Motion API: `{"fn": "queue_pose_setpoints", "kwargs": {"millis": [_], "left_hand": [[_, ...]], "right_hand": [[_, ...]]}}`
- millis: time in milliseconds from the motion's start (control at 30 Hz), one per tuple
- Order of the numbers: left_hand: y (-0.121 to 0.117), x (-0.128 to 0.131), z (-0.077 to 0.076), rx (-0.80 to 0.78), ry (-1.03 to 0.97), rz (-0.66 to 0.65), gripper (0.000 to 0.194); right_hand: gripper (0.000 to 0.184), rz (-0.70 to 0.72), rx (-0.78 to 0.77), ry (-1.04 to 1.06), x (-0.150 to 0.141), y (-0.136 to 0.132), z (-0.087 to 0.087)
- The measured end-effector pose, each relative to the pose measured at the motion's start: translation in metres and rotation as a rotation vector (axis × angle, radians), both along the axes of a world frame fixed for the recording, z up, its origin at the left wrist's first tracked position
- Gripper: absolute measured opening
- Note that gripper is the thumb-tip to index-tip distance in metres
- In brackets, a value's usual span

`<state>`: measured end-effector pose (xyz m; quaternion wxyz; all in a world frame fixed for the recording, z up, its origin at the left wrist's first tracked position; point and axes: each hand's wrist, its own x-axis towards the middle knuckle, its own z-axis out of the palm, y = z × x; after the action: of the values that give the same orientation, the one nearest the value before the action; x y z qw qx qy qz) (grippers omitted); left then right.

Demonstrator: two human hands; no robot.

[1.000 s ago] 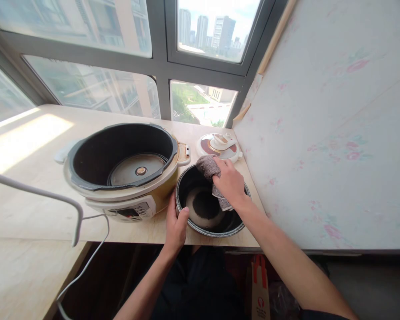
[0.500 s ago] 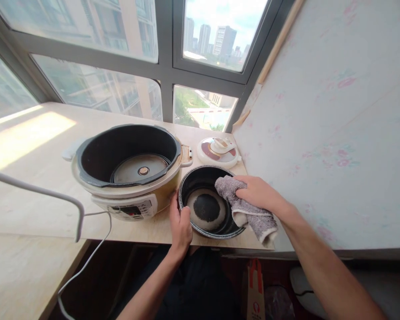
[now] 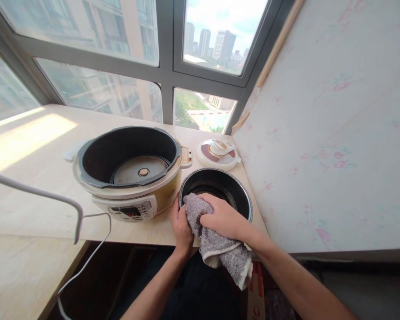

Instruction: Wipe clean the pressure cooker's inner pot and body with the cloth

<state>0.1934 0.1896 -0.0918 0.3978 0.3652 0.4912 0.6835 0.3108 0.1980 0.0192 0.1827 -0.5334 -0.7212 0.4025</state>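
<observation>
A black inner pot (image 3: 233, 189) stands at the front right of the wooden counter (image 3: 30, 178). My right hand (image 3: 225, 220) is closed on a grey towel (image 3: 220, 246) and presses it over the pot's near rim; the towel's end hangs past the counter edge. My left hand (image 3: 180, 226) grips the pot's left near rim, partly under the towel. The open rice cooker body (image 3: 126, 175), cream with a dark cavity, sits just left of the pot.
The cooker's round white lid (image 3: 218, 153) lies behind the pot by the wall. A white power cord (image 3: 90, 258) hangs off the counter front. A white bar (image 3: 36, 193) crosses the left foreground. A papered wall (image 3: 320, 133) closes the right; windows behind.
My right hand swept the towel round from the pot's far rim, along the right side, to the near rim beside my left hand. The left hand stayed on the rim.
</observation>
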Motion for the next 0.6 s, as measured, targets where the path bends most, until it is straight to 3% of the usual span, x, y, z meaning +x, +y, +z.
{"fn": "queue_pose_setpoints", "kwargs": {"millis": [133,267,400,600], "left_hand": [[0.001,0.002,-0.007,-0.012,-0.008,0.043,0.041],[0.003,0.0,-0.013,-0.057,-0.018,0.028,0.043],[0.002,0.0,-0.011,-0.04,-0.042,0.032,0.044],[-0.002,-0.001,-0.011,0.023,-0.033,0.074,0.043]], "right_hand": [[0.059,-0.109,0.02,0.063,-0.011,0.0,-0.008],[0.073,-0.133,0.058,-0.028,-0.02,-0.007,-0.006],[0.075,-0.051,0.062,-0.065,-0.014,-0.013,-0.004],[0.079,0.137,0.086,-0.089,0.021,-0.023,0.002]]}}
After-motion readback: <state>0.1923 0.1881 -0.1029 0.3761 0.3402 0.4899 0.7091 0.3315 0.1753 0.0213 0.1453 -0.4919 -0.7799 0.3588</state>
